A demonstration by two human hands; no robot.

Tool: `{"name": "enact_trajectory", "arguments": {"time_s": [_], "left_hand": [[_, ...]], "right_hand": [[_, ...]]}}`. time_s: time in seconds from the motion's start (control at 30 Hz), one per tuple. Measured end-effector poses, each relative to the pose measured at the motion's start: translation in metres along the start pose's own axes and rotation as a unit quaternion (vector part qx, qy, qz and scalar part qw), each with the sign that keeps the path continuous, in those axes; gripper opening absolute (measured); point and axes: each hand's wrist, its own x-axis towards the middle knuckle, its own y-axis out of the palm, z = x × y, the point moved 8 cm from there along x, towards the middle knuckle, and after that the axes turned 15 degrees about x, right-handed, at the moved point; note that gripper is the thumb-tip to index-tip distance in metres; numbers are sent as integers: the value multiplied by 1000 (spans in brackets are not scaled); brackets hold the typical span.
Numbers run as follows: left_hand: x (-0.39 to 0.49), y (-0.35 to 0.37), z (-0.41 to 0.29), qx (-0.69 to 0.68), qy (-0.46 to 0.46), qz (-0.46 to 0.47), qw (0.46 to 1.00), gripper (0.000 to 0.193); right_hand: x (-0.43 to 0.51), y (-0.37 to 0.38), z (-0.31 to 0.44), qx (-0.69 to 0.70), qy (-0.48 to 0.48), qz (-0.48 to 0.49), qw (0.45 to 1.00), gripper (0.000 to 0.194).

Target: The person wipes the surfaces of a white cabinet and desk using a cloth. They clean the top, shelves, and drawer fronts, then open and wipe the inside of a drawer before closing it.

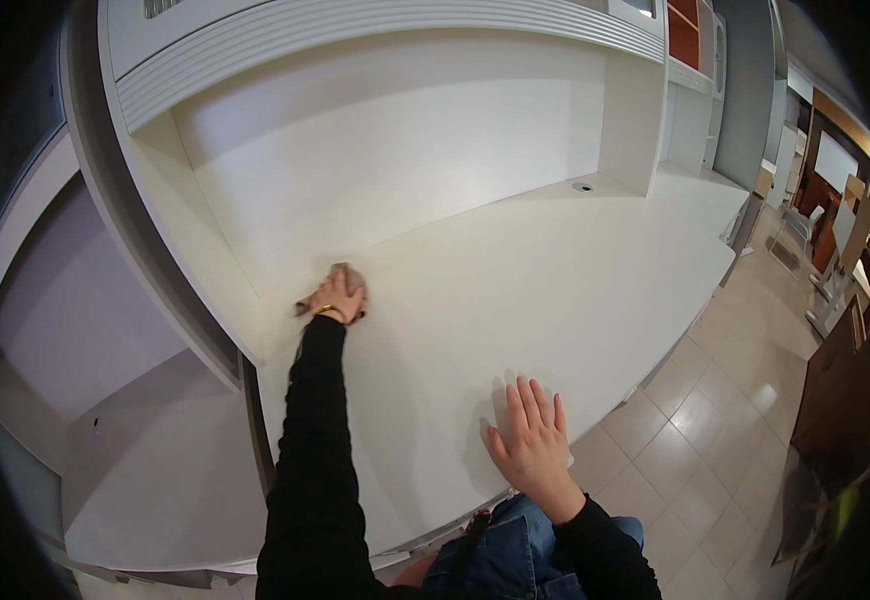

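Observation:
A brown cloth lies bunched under my left hand, which presses it on the white desktop near the back left corner, beside the hutch's side panel. A gold-coloured band circles that wrist. My right hand is above the front part of the desktop with its fingers spread and nothing in it; whether the palm touches the surface I cannot tell. Both arms wear black sleeves.
White cabinets with a ribbed rail overhang the desktop. A round cable grommet sits at the back right. Left of a narrow gap stands another desk unit. On the tiled floor to the right are a chair and brown boards.

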Motion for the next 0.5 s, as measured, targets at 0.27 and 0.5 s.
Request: {"name": "enact_trajectory", "arguments": {"time_s": [0.27,0.5], "left_hand": [[11,31,133,25,-178,69,981,91],[37,22,58,-11,-164,69,984,89]], "right_hand": [[6,-12,-12,91,5,24,996,58],[29,-39,-103,-21,54,-31,998,49]]}}
